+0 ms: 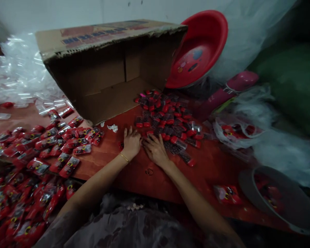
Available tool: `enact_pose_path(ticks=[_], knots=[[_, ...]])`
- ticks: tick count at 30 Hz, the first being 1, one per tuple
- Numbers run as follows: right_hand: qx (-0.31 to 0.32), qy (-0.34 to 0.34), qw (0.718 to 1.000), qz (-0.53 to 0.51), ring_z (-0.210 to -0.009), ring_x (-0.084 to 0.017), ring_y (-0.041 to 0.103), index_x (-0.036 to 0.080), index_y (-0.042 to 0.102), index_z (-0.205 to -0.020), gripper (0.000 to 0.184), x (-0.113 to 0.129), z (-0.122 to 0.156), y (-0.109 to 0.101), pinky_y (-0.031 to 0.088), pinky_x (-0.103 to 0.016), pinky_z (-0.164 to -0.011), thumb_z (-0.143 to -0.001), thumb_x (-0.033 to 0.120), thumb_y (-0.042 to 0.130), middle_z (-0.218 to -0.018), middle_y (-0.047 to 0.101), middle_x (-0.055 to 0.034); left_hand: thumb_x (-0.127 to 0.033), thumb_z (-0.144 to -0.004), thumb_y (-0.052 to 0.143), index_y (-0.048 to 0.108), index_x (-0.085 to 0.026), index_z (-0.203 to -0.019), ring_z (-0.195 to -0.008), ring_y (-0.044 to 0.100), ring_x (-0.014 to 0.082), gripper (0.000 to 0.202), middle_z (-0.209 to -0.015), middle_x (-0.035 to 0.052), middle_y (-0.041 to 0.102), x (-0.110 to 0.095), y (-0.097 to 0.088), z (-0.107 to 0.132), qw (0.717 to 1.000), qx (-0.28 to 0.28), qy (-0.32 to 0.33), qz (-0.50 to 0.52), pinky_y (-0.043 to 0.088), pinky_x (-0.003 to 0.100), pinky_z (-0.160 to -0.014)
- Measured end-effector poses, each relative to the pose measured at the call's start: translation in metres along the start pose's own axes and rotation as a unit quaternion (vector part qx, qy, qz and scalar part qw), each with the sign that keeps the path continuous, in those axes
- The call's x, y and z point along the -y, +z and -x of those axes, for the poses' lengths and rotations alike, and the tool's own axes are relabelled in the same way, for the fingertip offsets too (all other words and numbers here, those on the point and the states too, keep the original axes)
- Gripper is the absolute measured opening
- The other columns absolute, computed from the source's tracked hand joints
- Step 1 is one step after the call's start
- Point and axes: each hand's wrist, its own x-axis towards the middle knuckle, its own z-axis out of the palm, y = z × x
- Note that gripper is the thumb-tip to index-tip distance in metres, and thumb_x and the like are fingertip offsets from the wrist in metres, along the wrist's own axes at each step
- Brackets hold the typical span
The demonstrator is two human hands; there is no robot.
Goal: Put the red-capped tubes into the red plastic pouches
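My left hand [131, 143] is low over the red tabletop, its fingers curled and the tips near those of my right hand. A small dark red item [121, 146] shows partly from beneath it. My right hand [156, 150] lies close beside it, fingers bent toward the same spot; whatever is between the fingertips is too small and blurred to name. Just beyond and to the right is a pile of small clear tubes with red caps and dark contents [167, 117]. A rubber-band-like loop [149, 172] lies on the table nearer to me.
A cardboard box [113, 93] lies on its side behind my hands, beside a red basin [212, 44]. Red printed packets [74, 141] spread leftward. Clear plastic pieces [28, 65] heap behind them. At right are a pink bottle [229, 89], plastic bags [279, 148] and a grey bowl [248, 193].
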Motion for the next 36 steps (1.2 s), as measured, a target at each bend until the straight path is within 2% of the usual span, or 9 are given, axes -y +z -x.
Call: enact_pose_path(ticks=[5, 8, 10, 14, 19, 23, 27, 31, 36], knots=[[-0.082, 0.009, 0.996, -0.015, -0.116, -0.027, 0.052, 0.018, 0.068, -0.101, 0.025, 0.001, 0.003, -0.005, 0.019, -0.057, -0.109, -0.091, 0.025, 0.046, -0.109, 0.069, -0.0094, -0.022, -0.083, 0.053, 0.067, -0.017, -0.079, -0.120, 0.049, 0.0306, 0.015, -0.107, 0.0117, 0.068, 0.002, -0.013, -0.002, 0.997, -0.005, -0.027, 0.072, 0.028, 0.048, -0.103], [-0.131, 0.054, 0.988, -0.055, -0.106, -0.025, 0.058, 0.017, 0.067, -0.101, 0.025, 0.011, 0.003, -0.015, 0.031, -0.050, -0.104, -0.090, 0.028, 0.047, -0.106, 0.070, -0.0097, -0.036, -0.087, 0.048, 0.064, -0.018, -0.077, -0.081, 0.061, 0.0208, 0.026, -0.076, 0.0056, 0.067, 0.009, -0.028, 0.007, 0.979, -0.040, -0.106, 0.168, 0.042, 0.033, -0.078], [-0.138, 0.118, 0.977, -0.110, -0.097, -0.025, 0.060, 0.015, 0.066, -0.103, 0.029, 0.023, 0.000, -0.019, 0.042, -0.044, -0.093, -0.090, 0.033, 0.048, -0.103, 0.070, -0.0111, -0.042, -0.087, 0.046, 0.061, -0.018, -0.073, -0.059, 0.052, 0.0145, 0.031, -0.060, -0.0006, 0.057, 0.013, -0.036, 0.014, 0.955, -0.061, -0.159, 0.243, 0.037, 0.026, -0.060], [-0.106, 0.248, 0.910, -0.315, -0.080, -0.020, 0.063, 0.015, 0.065, -0.100, 0.035, 0.049, -0.014, -0.016, 0.049, -0.031, -0.072, -0.086, 0.044, 0.051, -0.092, 0.071, -0.0086, -0.044, -0.085, 0.046, 0.056, -0.018, -0.066, -0.053, 0.043, 0.0103, 0.034, -0.056, -0.0046, 0.049, 0.013, -0.038, 0.027, 0.911, -0.090, -0.176, 0.361, 0.030, 0.023, -0.053], [-0.113, 0.299, 0.845, -0.428, -0.061, -0.014, 0.056, 0.016, 0.065, -0.072, 0.032, 0.066, -0.026, -0.004, 0.043, -0.024, -0.059, -0.082, 0.044, 0.053, -0.066, 0.064, -0.0009, -0.047, -0.087, 0.044, 0.055, -0.017, -0.063, -0.054, 0.042, 0.0098, 0.040, -0.056, -0.0037, 0.050, 0.007, -0.038, 0.038, 0.893, -0.089, -0.173, 0.406, 0.030, 0.022, -0.053], [-0.119, 0.304, 0.837, -0.440, -0.062, -0.013, 0.054, 0.017, 0.064, -0.070, 0.032, 0.071, -0.023, -0.001, 0.041, -0.023, -0.060, -0.082, 0.044, 0.052, -0.064, 0.061, 0.0007, -0.050, -0.088, 0.041, 0.055, -0.018, -0.060, -0.052, 0.042, 0.0101, 0.045, -0.053, -0.0032, 0.049, 0.006, -0.042, 0.043, 0.912, -0.086, -0.173, 0.362, 0.029, 0.022, -0.052], [-0.110, 0.294, 0.869, -0.382, -0.052, -0.011, 0.044, 0.018, 0.057, -0.060, 0.038, 0.069, -0.015, 0.000, 0.034, -0.022, -0.052, -0.084, 0.046, 0.047, -0.053, 0.050, 0.0031, -0.049, -0.090, 0.039, 0.060, -0.018, -0.065, -0.054, 0.049, 0.0121, 0.044, -0.057, 0.0001, 0.058, 0.014, -0.047, 0.047, 0.957, -0.036, -0.137, 0.252, 0.029, 0.024, -0.053], [-0.092, 0.294, 0.906, -0.290, -0.048, -0.010, 0.037, 0.020, 0.047, -0.054, 0.039, 0.063, -0.011, 0.003, 0.026, -0.023, -0.049, -0.084, 0.045, 0.044, -0.048, 0.039, 0.0048, -0.041, -0.092, 0.036, 0.066, -0.017, -0.088, -0.068, 0.059, 0.0193, 0.039, -0.074, 0.0082, 0.068, 0.041, -0.056, 0.039, 0.983, -0.070, -0.150, 0.081, 0.036, 0.028, -0.063], [-0.111, 0.294, 0.903, -0.293, -0.051, -0.011, 0.040, 0.020, 0.044, -0.055, 0.038, 0.061, -0.012, 0.005, 0.029, -0.023, -0.052, -0.085, 0.042, 0.042, -0.050, 0.042, 0.0041, -0.041, -0.084, 0.051, 0.062, -0.013, -0.112, -0.093, 0.059, 0.0289, 0.041, -0.100, 0.0161, 0.067, 0.085, -0.056, 0.007, 0.984, -0.051, -0.160, -0.056, 0.040, 0.035, -0.078]])
